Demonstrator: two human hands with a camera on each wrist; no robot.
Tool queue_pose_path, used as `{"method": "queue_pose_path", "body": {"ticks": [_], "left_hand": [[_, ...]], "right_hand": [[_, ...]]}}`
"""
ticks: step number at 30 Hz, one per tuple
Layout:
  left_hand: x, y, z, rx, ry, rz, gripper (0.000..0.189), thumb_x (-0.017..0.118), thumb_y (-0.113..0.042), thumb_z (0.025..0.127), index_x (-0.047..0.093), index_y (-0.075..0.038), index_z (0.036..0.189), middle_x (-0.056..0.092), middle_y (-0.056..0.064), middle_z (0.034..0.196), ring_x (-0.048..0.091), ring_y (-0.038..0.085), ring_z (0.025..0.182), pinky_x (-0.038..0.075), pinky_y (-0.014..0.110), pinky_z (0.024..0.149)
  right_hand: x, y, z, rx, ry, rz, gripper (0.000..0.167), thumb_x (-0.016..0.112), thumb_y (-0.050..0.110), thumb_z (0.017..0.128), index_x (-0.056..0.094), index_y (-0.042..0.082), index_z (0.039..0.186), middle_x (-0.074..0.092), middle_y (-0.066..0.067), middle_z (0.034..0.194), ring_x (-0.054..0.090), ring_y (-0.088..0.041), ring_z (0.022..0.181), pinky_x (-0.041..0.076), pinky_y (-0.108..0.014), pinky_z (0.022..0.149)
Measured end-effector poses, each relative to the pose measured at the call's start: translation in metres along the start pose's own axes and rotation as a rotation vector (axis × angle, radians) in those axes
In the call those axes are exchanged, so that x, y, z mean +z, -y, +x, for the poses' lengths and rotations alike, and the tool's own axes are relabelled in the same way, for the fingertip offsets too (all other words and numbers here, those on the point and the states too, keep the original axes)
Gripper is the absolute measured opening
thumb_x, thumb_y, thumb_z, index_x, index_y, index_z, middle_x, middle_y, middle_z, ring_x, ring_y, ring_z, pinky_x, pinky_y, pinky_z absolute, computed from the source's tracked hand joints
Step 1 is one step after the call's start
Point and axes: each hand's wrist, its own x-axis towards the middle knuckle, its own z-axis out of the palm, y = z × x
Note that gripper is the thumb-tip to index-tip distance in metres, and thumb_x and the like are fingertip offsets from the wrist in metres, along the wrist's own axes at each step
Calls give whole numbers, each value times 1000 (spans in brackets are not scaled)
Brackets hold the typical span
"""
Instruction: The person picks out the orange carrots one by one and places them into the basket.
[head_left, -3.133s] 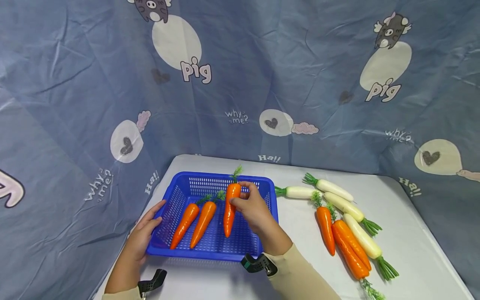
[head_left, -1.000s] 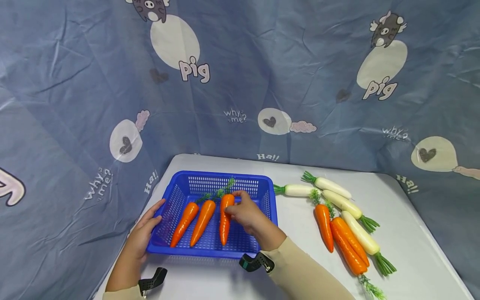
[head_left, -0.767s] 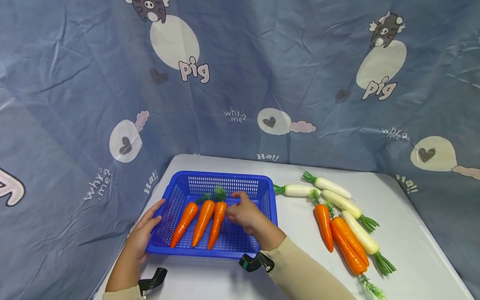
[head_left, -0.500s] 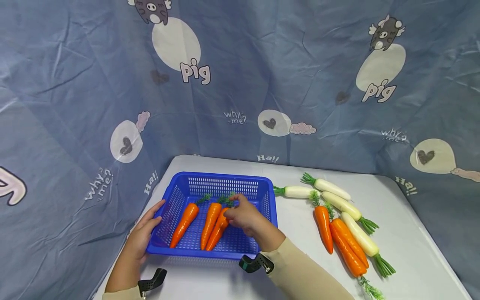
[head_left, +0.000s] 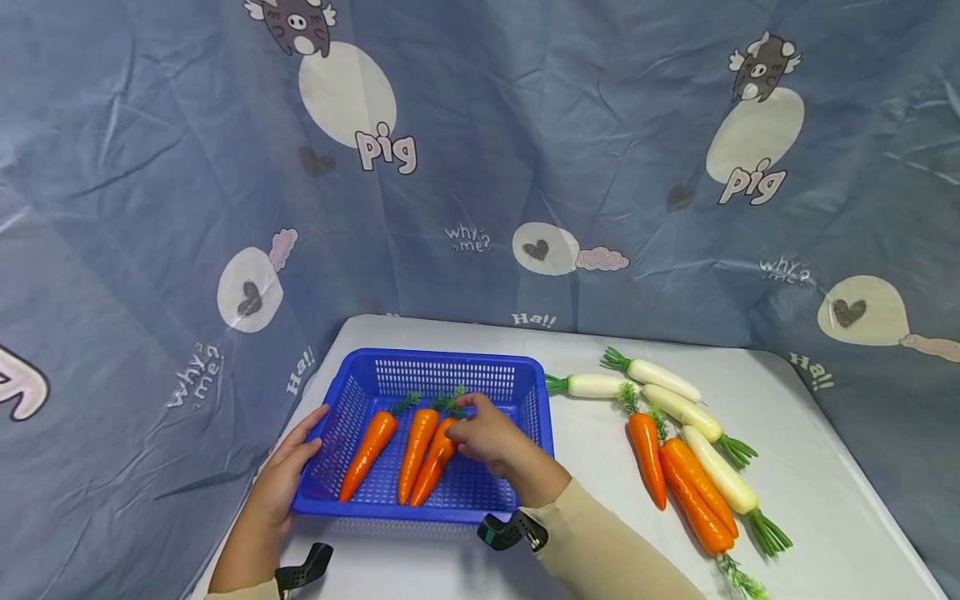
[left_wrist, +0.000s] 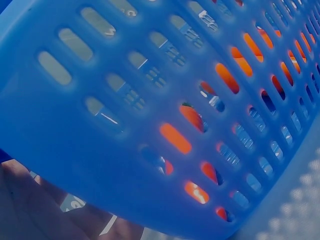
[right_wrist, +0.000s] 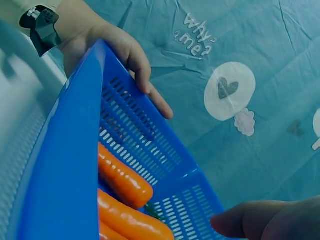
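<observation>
A blue plastic basket (head_left: 420, 511) stands on the table with three orange carrots inside. My left hand (head_left: 279, 475) grips its left rim, thumb and fingers at the edge; in the left wrist view some fingers (left_wrist: 40, 210) show under the rim. Inside the basket my right hand (head_left: 495, 437) pinches the leafy top end of the rightmost carrot (head_left: 435, 467), partly covering it. Close along that one lies the middle carrot (head_left: 416, 454), while the left carrot (head_left: 369, 454) lies apart from them. In the right wrist view the basket's wall (right_wrist: 65, 150) hides the carrots' lower parts.
Right of the basket on the white table (head_left: 600, 517) lie three more carrots (head_left: 693, 492) and several white radishes (head_left: 663, 379) with green tops. One radish's leaves reach the basket's right side. A blue printed cloth (head_left: 450, 167) hangs behind and at the sides.
My right hand lowered a carrot into the basket and let it go beside the others. It then took its top again; that carrot and the middle one shifted right, away from the left carrot.
</observation>
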Motion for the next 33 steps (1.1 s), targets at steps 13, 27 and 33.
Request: {"method": "queue_pose_path", "body": {"ticks": [13, 27, 33], "left_hand": [[-4, 0, -1, 26, 7, 7, 54, 30, -27, 114, 22, -32, 168, 3, 7, 178, 24, 31, 149, 47, 27, 96], [-2, 1, 1, 19, 11, -16, 55, 32, -26, 114, 23, -32, 168, 4, 6, 177, 25, 30, 148, 49, 27, 95], [-1, 0, 0, 13, 12, -12, 55, 30, -25, 114, 22, -33, 168, 3, 5, 178, 23, 31, 150, 47, 29, 97]], "right_hand": [[2, 4, 0, 17, 40, 94, 61, 68, 6, 89, 42, 2, 144, 62, -11, 108, 64, -22, 90, 59, -40, 90], [-1, 2, -2, 15, 42, 127, 63, 68, 6, 89, 42, -1, 146, 64, -17, 114, 67, -30, 103, 57, -47, 100], [-2, 2, -5, -4, 44, 138, 64, 67, 6, 88, 41, 0, 146, 65, -21, 118, 67, -28, 100, 56, -48, 100]]}}
